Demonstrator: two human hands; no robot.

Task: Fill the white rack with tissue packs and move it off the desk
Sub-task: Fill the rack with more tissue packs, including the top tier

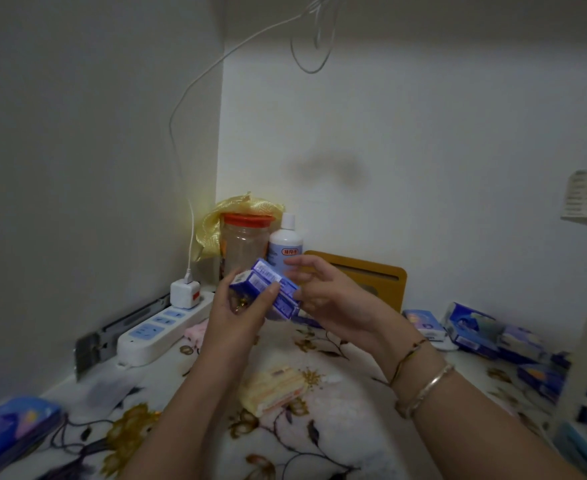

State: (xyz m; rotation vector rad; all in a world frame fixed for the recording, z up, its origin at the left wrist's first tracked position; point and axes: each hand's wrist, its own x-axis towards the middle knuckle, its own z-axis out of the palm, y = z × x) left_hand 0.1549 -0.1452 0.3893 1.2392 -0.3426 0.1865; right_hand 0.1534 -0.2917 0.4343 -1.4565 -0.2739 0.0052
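Jar (245,242) left of bottle (286,242), apparently touching, behind held packs (266,292).
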